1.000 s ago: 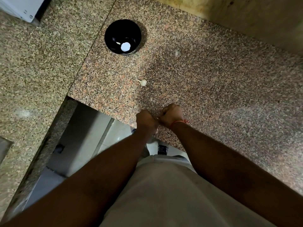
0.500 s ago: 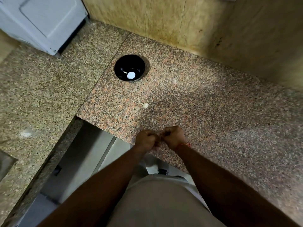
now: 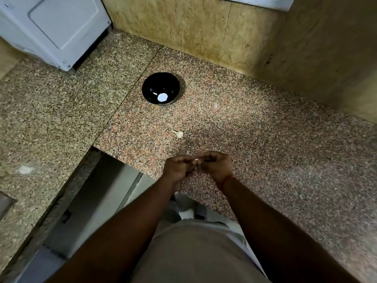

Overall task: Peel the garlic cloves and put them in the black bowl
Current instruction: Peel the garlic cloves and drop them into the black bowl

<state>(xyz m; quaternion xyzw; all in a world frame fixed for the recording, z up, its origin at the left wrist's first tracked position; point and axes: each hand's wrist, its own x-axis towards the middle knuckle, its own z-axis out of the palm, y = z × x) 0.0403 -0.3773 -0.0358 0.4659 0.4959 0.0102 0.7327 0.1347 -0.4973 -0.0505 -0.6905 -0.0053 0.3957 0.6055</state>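
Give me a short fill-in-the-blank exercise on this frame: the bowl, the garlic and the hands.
1. The bowl on the granite counter is ____ in colour.
2. The loose garlic piece lies on the counter between the bowl and the ____.
3. The left hand and right hand together pinch a small pale ____.

Missing words: black; hands; clove

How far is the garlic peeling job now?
Done: the black bowl seems to hold one small pale piece, probably a peeled clove. In hand: the left hand and right hand pinch a clove together. Left: one garlic piece lies on the counter.
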